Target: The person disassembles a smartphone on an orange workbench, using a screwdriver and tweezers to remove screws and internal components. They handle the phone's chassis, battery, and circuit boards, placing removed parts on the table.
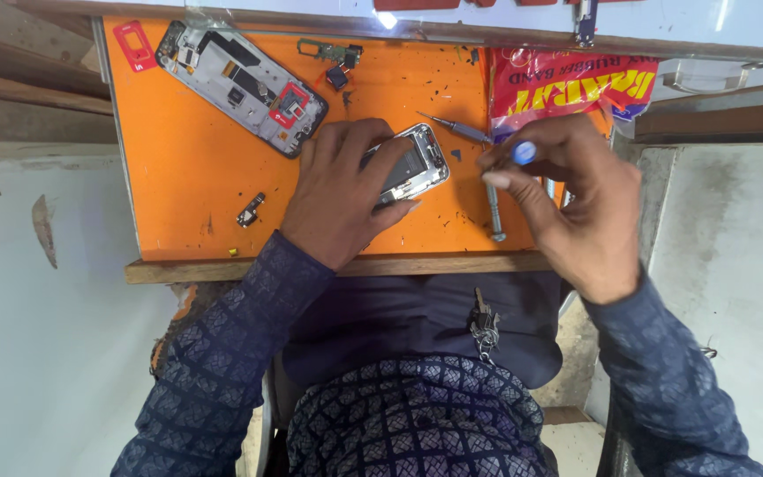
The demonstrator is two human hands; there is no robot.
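Two hands over an orange mat [196, 177]: opened phone frame [242, 86] lies diagonal, well beyond the fingers. Left hand [339, 196] clasps small device [412, 163], long axis tilted up-right, near front edge. Right hand [567, 199] pinches blue-capped screwdriver [493, 208], shaft approx. vertical; bare mat left of fingers.

Left hand [343, 190] steadies phone frame [412, 163]; right hand [567, 199] seemingly grips screwdriver [523, 153]

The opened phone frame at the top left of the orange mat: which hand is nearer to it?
Left. The left hand rests just below and right of the opened phone frame, gripping a small silver device. The right hand is farther right, holding a blue-capped screwdriver.
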